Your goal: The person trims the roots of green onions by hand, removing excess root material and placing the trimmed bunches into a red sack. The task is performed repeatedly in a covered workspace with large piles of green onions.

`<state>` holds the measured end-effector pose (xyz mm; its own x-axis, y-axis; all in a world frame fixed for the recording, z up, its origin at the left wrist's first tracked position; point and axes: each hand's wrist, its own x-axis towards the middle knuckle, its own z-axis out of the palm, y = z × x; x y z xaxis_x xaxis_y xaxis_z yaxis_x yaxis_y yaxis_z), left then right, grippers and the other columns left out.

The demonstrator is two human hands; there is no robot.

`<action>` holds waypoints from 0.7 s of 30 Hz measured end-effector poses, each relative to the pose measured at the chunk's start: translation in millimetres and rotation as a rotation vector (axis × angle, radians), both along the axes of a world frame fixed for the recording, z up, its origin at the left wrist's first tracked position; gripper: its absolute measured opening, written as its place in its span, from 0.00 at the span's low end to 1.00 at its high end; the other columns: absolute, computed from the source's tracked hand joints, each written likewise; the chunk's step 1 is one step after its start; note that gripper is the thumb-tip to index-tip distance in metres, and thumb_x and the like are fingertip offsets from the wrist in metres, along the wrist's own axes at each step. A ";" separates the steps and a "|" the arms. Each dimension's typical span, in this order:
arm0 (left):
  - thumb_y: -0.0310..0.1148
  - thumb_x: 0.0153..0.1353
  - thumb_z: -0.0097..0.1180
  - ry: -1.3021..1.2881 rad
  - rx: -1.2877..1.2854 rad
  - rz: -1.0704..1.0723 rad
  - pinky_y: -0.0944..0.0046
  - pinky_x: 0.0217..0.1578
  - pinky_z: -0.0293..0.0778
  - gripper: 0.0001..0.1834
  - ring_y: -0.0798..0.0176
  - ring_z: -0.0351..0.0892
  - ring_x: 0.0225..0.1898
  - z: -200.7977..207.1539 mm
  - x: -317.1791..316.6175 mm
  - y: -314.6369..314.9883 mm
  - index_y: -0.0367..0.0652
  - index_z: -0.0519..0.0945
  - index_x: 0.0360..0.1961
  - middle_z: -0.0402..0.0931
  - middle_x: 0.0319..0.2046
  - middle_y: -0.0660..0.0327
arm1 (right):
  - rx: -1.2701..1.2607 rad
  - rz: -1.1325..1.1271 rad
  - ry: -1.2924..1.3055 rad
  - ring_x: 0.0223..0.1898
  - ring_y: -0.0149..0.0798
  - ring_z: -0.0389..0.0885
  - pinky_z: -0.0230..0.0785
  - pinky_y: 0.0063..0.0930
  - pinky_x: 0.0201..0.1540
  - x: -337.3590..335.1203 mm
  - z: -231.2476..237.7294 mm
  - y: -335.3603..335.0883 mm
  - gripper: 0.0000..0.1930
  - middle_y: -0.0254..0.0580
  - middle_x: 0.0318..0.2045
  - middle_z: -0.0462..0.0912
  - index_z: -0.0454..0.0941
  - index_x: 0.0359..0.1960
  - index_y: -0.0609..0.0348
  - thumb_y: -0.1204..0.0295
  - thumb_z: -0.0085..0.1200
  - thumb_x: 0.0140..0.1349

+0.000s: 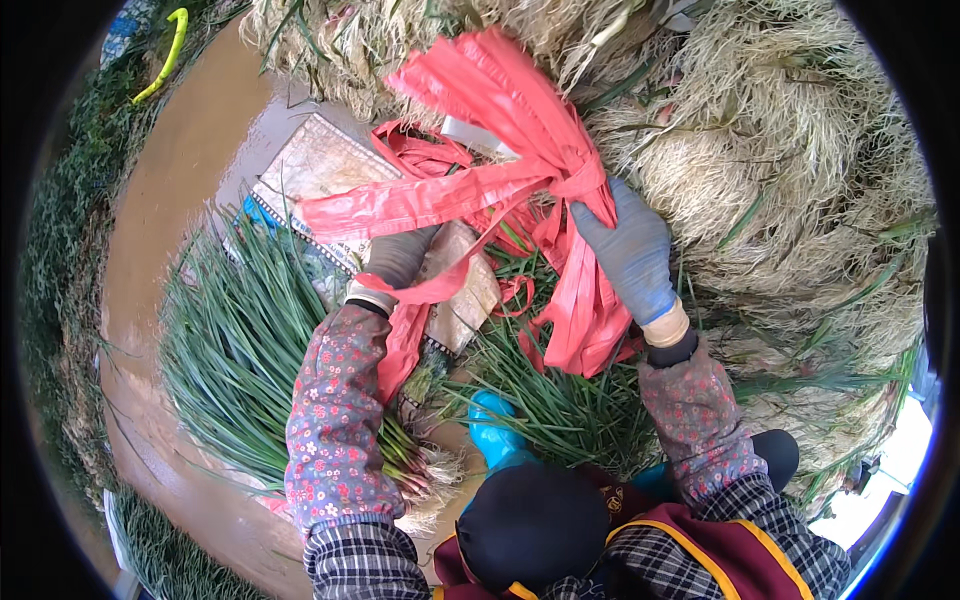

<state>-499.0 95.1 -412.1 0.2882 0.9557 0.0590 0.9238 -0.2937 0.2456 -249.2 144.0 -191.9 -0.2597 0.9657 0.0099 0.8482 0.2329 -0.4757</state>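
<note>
My right hand (632,248), in a grey-blue glove, grips a bunch of red plastic strips (575,185) near their knot. Broad ends of the strips fan out above it and others hang below. To the left, my gloved left hand (398,258) reaches beneath a long strip. Another strip crosses over its wrist, and its fingers are mostly hidden, so its hold cannot be made out. Beside my left forearm lies a large bundle of green onions (240,340), with reddish-white roots (425,475) toward me. More green leaves (560,410) lie below the strips.
Big heaps of pale-rooted onions (770,150) rise at the far side and right. A dirty, printed flat sack (318,170) lies under the strips. Muddy brown water (185,180) spreads on the left, with a yellow curved tube (165,60) beyond. A turquoise boot (492,428) shows below.
</note>
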 end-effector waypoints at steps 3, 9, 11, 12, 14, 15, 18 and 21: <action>0.34 0.57 0.47 -0.123 -0.043 0.026 0.54 0.44 0.71 0.19 0.50 0.75 0.45 26.6 16.9 7.2 0.48 0.74 0.51 0.75 0.45 0.55 | 0.002 -0.023 0.008 0.37 0.55 0.79 0.71 0.42 0.38 -18.4 -9.5 0.4 0.20 0.56 0.34 0.80 0.76 0.42 0.61 0.57 0.57 0.55; 0.33 0.54 0.47 -0.052 -0.361 0.027 0.56 0.42 0.70 0.18 0.52 0.75 0.45 53.3 27.4 11.7 0.40 0.76 0.46 0.76 0.39 0.53 | 0.004 0.033 0.078 0.36 0.57 0.78 0.70 0.43 0.39 -33.5 -18.9 4.6 0.21 0.56 0.32 0.80 0.76 0.40 0.63 0.57 0.58 0.55; 0.32 0.54 0.47 -0.054 -0.372 0.003 0.57 0.40 0.69 0.17 0.53 0.75 0.43 73.8 19.0 -0.2 0.40 0.76 0.44 0.76 0.39 0.54 | -0.036 0.051 0.130 0.36 0.57 0.78 0.70 0.42 0.39 -34.2 -15.0 6.5 0.21 0.57 0.32 0.80 0.76 0.41 0.63 0.57 0.59 0.54; 0.32 0.54 0.47 -0.055 -0.379 0.000 0.57 0.39 0.69 0.16 0.53 0.75 0.42 79.1 13.2 -11.6 0.39 0.76 0.44 0.76 0.38 0.55 | -0.069 0.073 0.171 0.37 0.57 0.79 0.70 0.41 0.39 -40.3 -12.2 5.2 0.21 0.57 0.33 0.80 0.76 0.41 0.63 0.57 0.59 0.54; 0.30 0.52 0.47 -0.067 -0.205 -0.010 0.58 0.39 0.68 0.20 0.55 0.75 0.39 77.0 -4.7 -44.8 0.38 0.73 0.48 0.75 0.40 0.56 | -0.131 0.107 0.249 0.37 0.57 0.79 0.71 0.41 0.40 -57.2 -6.7 2.0 0.21 0.57 0.33 0.80 0.76 0.41 0.62 0.57 0.58 0.55; 0.32 0.51 0.49 -0.134 -0.160 0.059 0.59 0.38 0.69 0.23 0.57 0.75 0.38 68.0 -20.6 -66.2 0.37 0.72 0.51 0.74 0.42 0.56 | -0.105 0.128 0.163 0.37 0.57 0.79 0.71 0.41 0.40 -66.1 -7.4 3.0 0.21 0.58 0.32 0.80 0.76 0.42 0.61 0.56 0.57 0.55; 0.30 0.56 0.50 -0.422 0.080 0.330 0.60 0.42 0.73 0.21 0.58 0.78 0.41 95.5 -56.0 -131.3 0.38 0.74 0.52 0.75 0.50 0.56 | -0.196 0.158 0.188 0.38 0.58 0.79 0.70 0.43 0.41 -93.9 -29.6 18.8 0.24 0.59 0.33 0.80 0.76 0.45 0.61 0.54 0.57 0.54; 0.29 0.64 0.49 -1.153 0.016 0.622 0.61 0.52 0.71 0.18 0.59 0.76 0.52 123.6 -74.8 -174.9 0.38 0.74 0.55 0.75 0.52 0.55 | -0.322 0.234 0.272 0.41 0.58 0.78 0.69 0.44 0.44 -136.4 -75.3 26.3 0.25 0.60 0.37 0.80 0.76 0.43 0.63 0.52 0.55 0.54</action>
<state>-573.8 -79.8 -288.6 -0.4213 0.9068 -0.0139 0.1675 0.0929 0.9815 -385.6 170.3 -267.3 -0.4995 0.8469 -0.1827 0.6255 0.2066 -0.7523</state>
